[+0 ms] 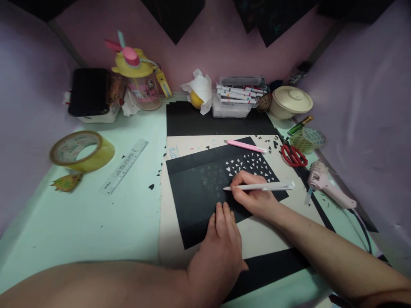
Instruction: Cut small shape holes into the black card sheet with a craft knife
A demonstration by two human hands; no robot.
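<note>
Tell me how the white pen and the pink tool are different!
The white pen is held in the right hand, but the pink tool lies with no hand on it. The white pen is mostly white, while the pink tool is mostly pink. The white pen looks longer here than the pink tool. Both are slim, and both have their tips pointing left.

Black sheet (188, 205), creased, lying flat and askew on a cream board (269, 233); small stars, hearts and other shapes cut through its right part, pale star and heart outlines drawn beside them. White pen (278, 186), slender, held slanted, tip at the outlines.
</note>
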